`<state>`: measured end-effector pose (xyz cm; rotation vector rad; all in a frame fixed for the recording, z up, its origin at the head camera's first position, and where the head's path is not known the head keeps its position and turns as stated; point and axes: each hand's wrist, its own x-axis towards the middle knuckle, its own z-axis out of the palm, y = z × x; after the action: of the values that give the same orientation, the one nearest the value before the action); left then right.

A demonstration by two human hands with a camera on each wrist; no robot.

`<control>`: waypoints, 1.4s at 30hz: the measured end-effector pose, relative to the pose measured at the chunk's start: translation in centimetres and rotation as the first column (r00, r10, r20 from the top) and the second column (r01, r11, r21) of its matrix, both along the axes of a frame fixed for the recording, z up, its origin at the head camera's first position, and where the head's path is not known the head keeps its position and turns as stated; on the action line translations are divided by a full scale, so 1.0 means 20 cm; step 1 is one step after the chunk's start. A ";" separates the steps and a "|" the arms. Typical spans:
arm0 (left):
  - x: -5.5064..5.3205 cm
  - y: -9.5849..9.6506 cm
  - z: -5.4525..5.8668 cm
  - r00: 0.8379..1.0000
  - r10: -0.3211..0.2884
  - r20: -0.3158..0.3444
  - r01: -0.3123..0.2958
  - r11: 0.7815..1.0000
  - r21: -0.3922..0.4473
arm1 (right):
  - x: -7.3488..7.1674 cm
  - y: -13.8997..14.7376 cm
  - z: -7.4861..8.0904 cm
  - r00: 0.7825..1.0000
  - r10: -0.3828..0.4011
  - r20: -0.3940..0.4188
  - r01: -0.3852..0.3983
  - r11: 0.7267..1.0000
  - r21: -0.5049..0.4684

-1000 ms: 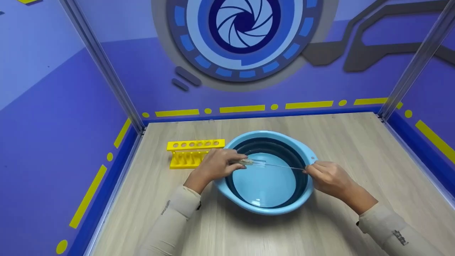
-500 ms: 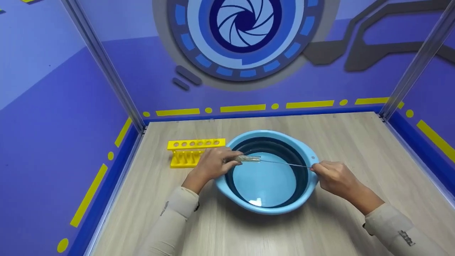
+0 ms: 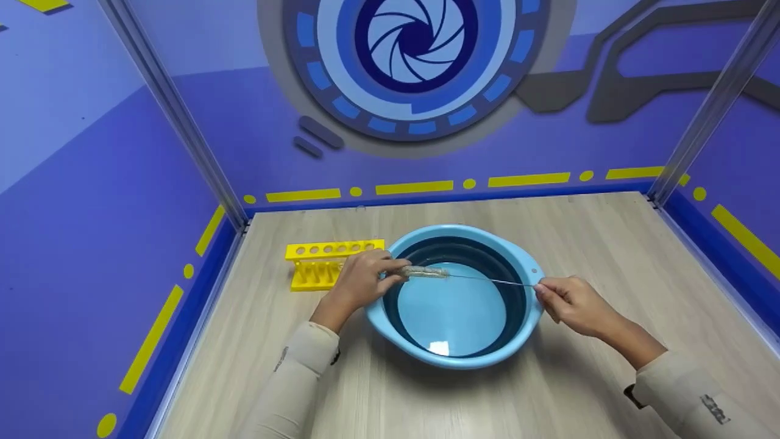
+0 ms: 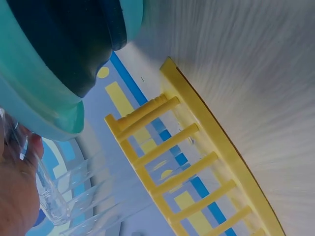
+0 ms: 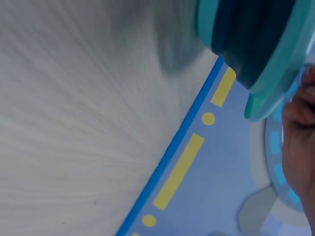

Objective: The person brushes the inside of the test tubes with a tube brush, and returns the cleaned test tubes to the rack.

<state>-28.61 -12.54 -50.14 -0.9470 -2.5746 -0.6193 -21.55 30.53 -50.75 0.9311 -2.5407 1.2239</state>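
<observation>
Over the blue basin [image 3: 454, 363], my left hand [image 3: 359, 280] holds a clear glass test tube [image 4: 53, 204], lying nearly level with its mouth to the right. Bristles of a test tube brush [image 3: 426, 272] show inside the tube near its mouth. The brush's thin wire runs right, across the basin, to my right hand [image 3: 573, 305], which pinches its end by the right rim. In the left wrist view the tube's rounded end sticks out past my left hand. My right hand is partly cut off at the edge of the right wrist view, and the wire is hidden there.
A yellow test tube rack [image 3: 314, 274] stands on the wooden table [image 3: 414, 408], left of the basin and behind my left hand. Faint clear shapes near it in the left wrist view cannot be made out. Blue printed walls [image 3: 414, 158] enclose the back and sides.
My right hand has drawn right with the wire, and the bristles have come nearer the tube's mouth. My left hand has shifted slightly left with the tube. Basin and rack stay put.
</observation>
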 end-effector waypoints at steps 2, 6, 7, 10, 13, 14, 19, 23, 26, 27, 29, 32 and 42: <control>0.00 -0.01 0.00 1.000 0.012 0.004 -0.012 1.000 0.000 | 0.01 0.02 0.01 0.986 0.041 0.163 -0.031 0.997 -0.064; 0.01 -0.01 0.00 1.000 0.020 0.001 -0.020 1.000 0.002 | 0.01 0.05 0.03 0.933 0.154 0.325 -0.097 0.978 -0.184; 0.01 -0.02 0.00 1.000 0.018 -0.001 -0.018 1.000 0.001 | 0.01 0.06 0.04 0.925 0.176 0.338 -0.110 0.973 -0.205; 0.01 -0.02 0.02 1.000 0.010 0.010 -0.010 1.000 0.003 | 0.01 0.08 0.04 0.926 0.172 0.335 -0.103 0.971 -0.215; 0.01 -0.03 0.03 0.999 0.016 0.036 -0.016 1.000 0.012 | 0.03 0.10 0.05 0.955 0.070 0.287 -0.029 0.989 -0.144; 0.01 -0.03 0.03 0.999 0.019 0.047 -0.020 1.000 0.014 | 0.03 0.11 0.05 0.963 0.031 0.269 0.001 0.993 -0.117; 0.01 -0.04 0.06 0.991 0.016 0.131 -0.015 1.000 -0.004 | 0.05 0.12 0.03 0.986 -0.104 0.134 0.110 0.993 -0.041; 0.01 -0.05 0.09 0.978 0.012 0.207 -0.006 0.999 -0.032 | 0.03 0.14 0.00 0.982 -0.144 -0.124 0.146 0.989 0.010; 0.01 -0.06 0.11 0.963 0.012 0.269 -0.001 0.999 -0.043 | 0.00 0.17 -0.02 0.922 -0.122 -0.368 0.148 0.988 0.045; 0.01 -0.06 0.11 0.958 0.009 0.286 0.004 0.999 -0.042 | -0.01 0.18 -0.03 0.892 -0.107 -0.439 0.145 0.988 0.053; 0.01 -0.07 0.12 0.949 0.002 0.316 0.010 0.999 -0.035 | -0.03 0.19 -0.04 0.832 -0.079 -0.549 0.136 0.989 0.064; 0.01 -0.07 0.13 0.941 -0.003 0.338 0.011 1.000 -0.021 | -0.05 0.22 -0.04 0.768 -0.048 -0.639 0.132 0.988 0.085; 0.01 -0.07 0.13 0.934 -0.020 0.357 0.018 1.000 0.007 | -0.02 0.22 -0.04 0.896 -0.081 -0.436 0.095 0.995 0.011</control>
<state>-28.39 -13.98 -47.51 -0.9313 -2.8796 -0.8735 -21.90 34.84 -51.54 0.9582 -2.2208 0.8346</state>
